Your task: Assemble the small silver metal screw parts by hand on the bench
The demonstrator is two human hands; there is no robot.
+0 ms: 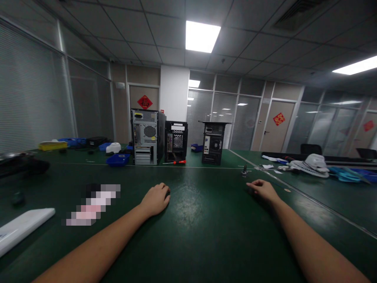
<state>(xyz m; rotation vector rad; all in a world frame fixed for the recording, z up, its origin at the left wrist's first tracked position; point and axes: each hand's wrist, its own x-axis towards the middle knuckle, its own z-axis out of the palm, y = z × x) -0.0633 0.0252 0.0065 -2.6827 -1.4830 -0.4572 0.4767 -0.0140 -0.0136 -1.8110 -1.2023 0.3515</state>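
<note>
My left hand (156,199) rests on the dark green tabletop (212,236), its fingers curled down and drawn together. Nothing shows in it, though the fingertips are tucked out of sight. Over to the right lies my right hand (263,190), turned inward with its fingers loosely stretched and no object visible in it. Just beyond that hand stands a small dark metal piece (244,171), too blurred to name. A small tan disc (287,190) lies to its right. A red-handled screwdriver (179,162) lies farther back, apart from both hands.
At the back stand a large computer tower (145,135), an open black case (176,141) and a smaller tower (212,143). Blue trays (118,159) are at left. A white slab-like object (25,226) lies near left; a white cap (315,164) sits far right.
</note>
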